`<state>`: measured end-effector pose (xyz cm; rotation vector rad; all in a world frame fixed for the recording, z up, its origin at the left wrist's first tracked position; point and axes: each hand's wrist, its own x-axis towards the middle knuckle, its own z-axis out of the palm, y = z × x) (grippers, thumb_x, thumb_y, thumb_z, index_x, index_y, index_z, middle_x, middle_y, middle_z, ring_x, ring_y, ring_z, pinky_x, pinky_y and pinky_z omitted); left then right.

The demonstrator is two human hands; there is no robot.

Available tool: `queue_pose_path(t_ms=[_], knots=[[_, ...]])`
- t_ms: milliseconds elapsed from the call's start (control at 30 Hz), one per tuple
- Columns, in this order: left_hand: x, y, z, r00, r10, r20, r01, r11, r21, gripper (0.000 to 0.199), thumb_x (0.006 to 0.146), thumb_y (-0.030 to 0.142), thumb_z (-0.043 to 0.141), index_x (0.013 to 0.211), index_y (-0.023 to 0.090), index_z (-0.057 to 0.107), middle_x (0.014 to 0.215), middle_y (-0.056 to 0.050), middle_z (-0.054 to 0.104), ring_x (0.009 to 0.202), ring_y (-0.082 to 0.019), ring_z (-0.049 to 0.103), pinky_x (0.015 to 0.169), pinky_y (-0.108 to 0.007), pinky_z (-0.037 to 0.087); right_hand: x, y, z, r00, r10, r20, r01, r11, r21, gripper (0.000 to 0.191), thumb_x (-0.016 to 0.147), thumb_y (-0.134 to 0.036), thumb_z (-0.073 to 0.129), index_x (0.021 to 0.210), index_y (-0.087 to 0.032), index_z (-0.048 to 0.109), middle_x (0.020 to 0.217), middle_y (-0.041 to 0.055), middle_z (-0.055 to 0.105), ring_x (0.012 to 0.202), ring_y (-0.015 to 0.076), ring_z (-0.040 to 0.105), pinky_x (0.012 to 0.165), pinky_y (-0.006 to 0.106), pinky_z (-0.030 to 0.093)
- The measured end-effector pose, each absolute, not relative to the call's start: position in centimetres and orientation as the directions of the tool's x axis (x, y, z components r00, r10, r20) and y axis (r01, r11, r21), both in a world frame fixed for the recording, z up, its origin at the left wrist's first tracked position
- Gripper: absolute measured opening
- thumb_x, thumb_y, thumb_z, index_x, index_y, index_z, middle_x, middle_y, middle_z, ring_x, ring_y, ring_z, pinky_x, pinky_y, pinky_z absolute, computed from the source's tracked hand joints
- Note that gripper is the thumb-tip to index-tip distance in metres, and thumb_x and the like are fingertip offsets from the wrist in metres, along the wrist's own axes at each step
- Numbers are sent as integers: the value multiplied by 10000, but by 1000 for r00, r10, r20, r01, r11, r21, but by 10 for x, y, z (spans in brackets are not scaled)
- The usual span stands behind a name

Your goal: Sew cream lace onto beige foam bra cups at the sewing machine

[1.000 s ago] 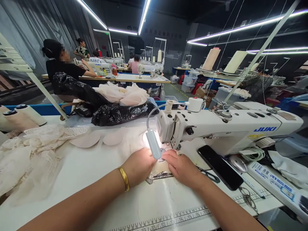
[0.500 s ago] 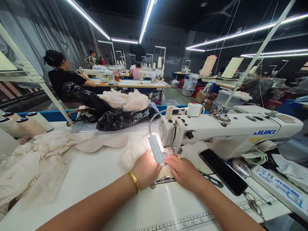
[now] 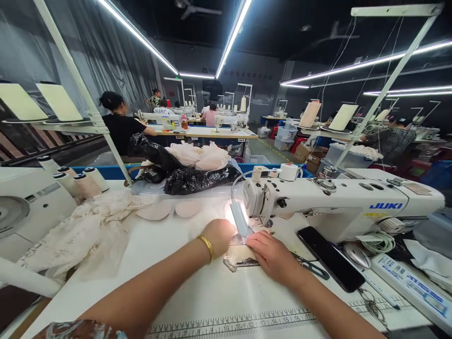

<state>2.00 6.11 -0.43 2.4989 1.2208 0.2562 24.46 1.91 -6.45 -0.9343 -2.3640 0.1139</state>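
My left hand point(image 3: 221, 238), with a gold bangle at the wrist, is closed beside the small grey lamp point(image 3: 240, 219); its fingertips are turned away, and what they hold is hidden. To the lamp's right, my right hand point(image 3: 271, 254) has thumb and fingers pressed together at the edge of a small thin piece point(image 3: 243, 240), too unclear to name. Both hands work just in front of the needle end of a white sewing machine point(image 3: 339, 197). Pale sheer fabric point(image 3: 201, 221) lies behind my left hand, partly washed out by the lamp's light.
Lace fabric point(image 3: 88, 230) is heaped at left, near thread cones point(image 3: 84, 183) and two pink pads point(image 3: 153, 211). A black phone point(image 3: 332, 259), scissors point(image 3: 312, 266) and a box point(image 3: 406, 278) lie at right. A black plastic bag point(image 3: 201, 176) lies behind; co-workers sit beyond.
The view has swung left and up. My left hand has drawn a little left, away from the lamp and my right hand. My right hand stays near the lamp's tip.
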Motion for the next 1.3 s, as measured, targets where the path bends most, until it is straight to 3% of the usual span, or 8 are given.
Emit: queue_pose_path(t_ms=[233, 400, 500, 700, 833, 967, 1100, 1300], knots=[[-73, 31, 33, 631, 709, -315, 520, -84, 850, 404, 789, 509, 640, 968, 156, 723, 881, -65, 755, 815, -204, 681, 772, -314, 544, 201, -14, -32, -620, 653, 435, 514, 757, -403, 706, 981, -198, 537, 1603, -249, 206, 1513, 179, 500, 1344, 323, 508, 1091, 592, 444], [-97, -7, 30, 600, 721, -348, 382, 124, 916, 426, 753, 535, 765, 937, 151, 753, 848, -56, 739, 753, -173, 641, 728, -297, 512, 172, -6, -30, -719, 617, 319, 362, 725, -586, 275, 977, -232, 555, 1242, -247, 627, 1278, 109, 678, 1347, 296, 527, 1097, 509, 442], [-107, -25, 28, 575, 733, -363, 329, 199, 923, 395, 740, 505, 805, 906, 150, 755, 801, -30, 718, 725, -151, 614, 712, -274, 492, 170, -10, -32, -735, 647, 203, 316, 591, -742, 189, 1027, -313, 491, 1014, -230, 660, 1064, 65, 708, 1025, 234, 656, 905, 389, 530], [-117, -77, 42, 593, 711, -377, 431, 115, 895, 241, 890, 420, 690, 938, 188, 733, 874, -5, 726, 795, -156, 621, 747, -249, 480, 189, -81, -21, -725, 684, -75, 310, 228, -923, 318, 1038, -500, 487, 939, -231, 623, 787, -7, 592, 704, 154, 529, 616, 254, 418], [-118, -117, 16, 695, 563, -447, 600, -113, 792, 196, 949, 304, 587, 1006, 241, 763, 976, -13, 779, 890, -191, 679, 806, -254, 485, 175, -132, -56, -803, 561, -201, 366, 197, -910, 233, 1017, -408, 534, 935, -233, 664, 837, -1, 662, 753, 161, 578, 662, 254, 431], [-118, -149, -55, 477, 732, -487, 833, -200, 515, 141, 870, 254, 630, 909, 209, 758, 854, -56, 771, 794, -238, 689, 721, -292, 476, 155, -142, -135, -709, 667, -230, 356, 57, -933, 164, 924, -357, 636, 970, -216, 707, 895, 26, 718, 842, 214, 635, 800, 343, 491], [-128, -163, -101, 356, 831, -428, 882, -147, 448, 252, 923, 224, 513, 994, 155, 744, 1008, -151, 767, 915, -317, 700, 799, -390, 507, 159, -123, -192, -590, 753, -291, 335, -100, -937, 472, 886, -613, 636, 1160, -232, 688, 1089, 94, 718, 1089, 314, 627, 1005, 510, 466], [-135, -176, -101, 308, 905, -292, 838, -113, 534, 321, 1005, 252, 428, 1145, 193, 712, 1164, -97, 757, 1075, -252, 686, 943, -380, 514, 169, -132, -210, -567, 708, -421, 228, -356, -906, 854, 639, -810, 768, 1260, -233, 664, 1265, 122, 696, 1294, 342, 557, 1130, 532, 388]])
